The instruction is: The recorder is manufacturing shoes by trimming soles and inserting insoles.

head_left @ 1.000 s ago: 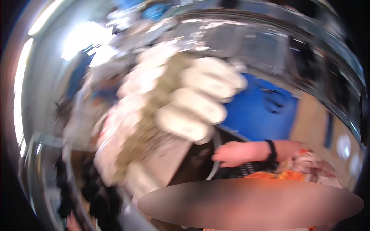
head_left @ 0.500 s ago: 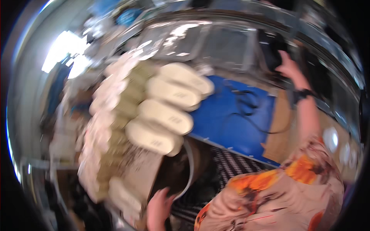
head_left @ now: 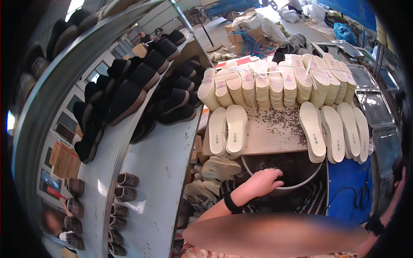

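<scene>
My left hand (head_left: 263,181) lies over the near rim of a round dark basin (head_left: 316,174), fingers loosely spread and reaching inside, holding nothing. The basin holds dark granules. A black band circles that wrist. Behind the basin is a wooden board (head_left: 275,133) strewn with the same granules, with low stacks of white shoe soles (head_left: 228,131) on its left and more soles (head_left: 335,131) on its right. My right hand (head_left: 399,182) is at the dark right rim of the picture, mostly hidden.
A row of tied bundles of white soles (head_left: 275,86) stands behind the board. A metal rack (head_left: 163,163) on the left carries black shoes (head_left: 129,99). Scissors (head_left: 360,195) lie on a blue mat (head_left: 344,185); metal trays (head_left: 374,107) sit at right.
Earlier a bundle of soles filled the blurred view close to the camera. Now it is gone from there, the view looks down on the board, and my left hand rests at the basin.
</scene>
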Demonstrator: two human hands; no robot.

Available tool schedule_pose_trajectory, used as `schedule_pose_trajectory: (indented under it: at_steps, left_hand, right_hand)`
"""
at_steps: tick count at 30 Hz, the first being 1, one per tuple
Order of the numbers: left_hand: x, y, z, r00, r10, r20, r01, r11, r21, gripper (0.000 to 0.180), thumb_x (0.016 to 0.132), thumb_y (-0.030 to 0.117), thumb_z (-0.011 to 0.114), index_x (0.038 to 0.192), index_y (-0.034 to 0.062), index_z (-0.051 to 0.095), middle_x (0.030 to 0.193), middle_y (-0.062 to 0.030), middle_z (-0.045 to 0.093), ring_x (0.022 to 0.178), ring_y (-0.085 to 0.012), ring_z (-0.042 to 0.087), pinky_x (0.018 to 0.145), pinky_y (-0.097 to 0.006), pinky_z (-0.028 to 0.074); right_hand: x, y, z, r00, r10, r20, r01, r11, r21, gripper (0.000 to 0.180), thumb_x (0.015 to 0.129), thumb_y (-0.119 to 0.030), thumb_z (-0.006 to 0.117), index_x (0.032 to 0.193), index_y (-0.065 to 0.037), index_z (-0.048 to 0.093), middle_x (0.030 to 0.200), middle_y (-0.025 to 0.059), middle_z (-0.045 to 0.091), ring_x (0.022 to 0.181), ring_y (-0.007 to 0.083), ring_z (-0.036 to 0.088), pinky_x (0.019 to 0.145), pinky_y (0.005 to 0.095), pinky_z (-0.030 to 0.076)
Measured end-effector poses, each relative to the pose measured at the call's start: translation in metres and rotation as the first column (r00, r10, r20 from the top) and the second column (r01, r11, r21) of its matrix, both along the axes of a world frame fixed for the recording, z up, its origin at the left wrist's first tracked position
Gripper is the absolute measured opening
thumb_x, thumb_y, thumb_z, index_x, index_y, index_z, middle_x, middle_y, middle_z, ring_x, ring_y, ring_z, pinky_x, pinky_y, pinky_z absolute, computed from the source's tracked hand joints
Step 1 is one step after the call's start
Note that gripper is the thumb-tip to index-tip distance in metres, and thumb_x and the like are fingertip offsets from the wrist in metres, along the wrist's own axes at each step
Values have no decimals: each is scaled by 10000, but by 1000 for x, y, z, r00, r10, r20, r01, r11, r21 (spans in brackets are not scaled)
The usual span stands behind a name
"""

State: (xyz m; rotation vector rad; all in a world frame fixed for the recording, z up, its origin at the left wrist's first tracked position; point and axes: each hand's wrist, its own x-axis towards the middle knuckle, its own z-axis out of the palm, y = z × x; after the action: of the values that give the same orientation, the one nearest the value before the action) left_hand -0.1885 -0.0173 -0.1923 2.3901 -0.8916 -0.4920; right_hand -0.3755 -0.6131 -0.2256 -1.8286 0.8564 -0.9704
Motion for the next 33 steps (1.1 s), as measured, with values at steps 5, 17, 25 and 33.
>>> schedule_pose_trajectory:
  at_steps: [5,17,25,33]
  left_hand:
    - [-1,-23,10,921,100,-376,-326,727,-605,543,870,220,576,1284,-23,323,1109,-151,536,949,-181,577,855,-296,434]
    - [20,39,-131,743,669,-20,-617,673,-408,660,819,233,604,1324,-28,268,1262,-298,338,1151,-427,371,988,-439,310]
    - [23,54,-61,780,612,-128,-616,717,-324,346,884,285,543,895,-51,627,571,-90,573,458,-173,545,487,-308,444]
    - [48,-23,-72,858,476,192,-513,799,312,534,829,425,505,800,-97,613,827,-309,600,831,-430,596,766,-467,465]
  right_hand:
    - [91,253,75,912,369,-181,-410,842,-351,174,741,-131,666,764,19,581,548,29,431,508,106,496,442,309,371]
    - [122,445,13,194,887,-418,-979,204,-21,293,738,-214,654,954,-28,583,840,140,636,764,317,623,679,370,502]
    - [40,210,-3,537,-285,-794,-44,931,-364,341,752,-311,597,965,-44,604,929,175,641,879,332,612,755,422,483]
    - [10,131,-98,399,-284,-872,-94,933,-347,545,722,-331,625,1163,-53,467,943,210,627,900,356,603,780,431,476]
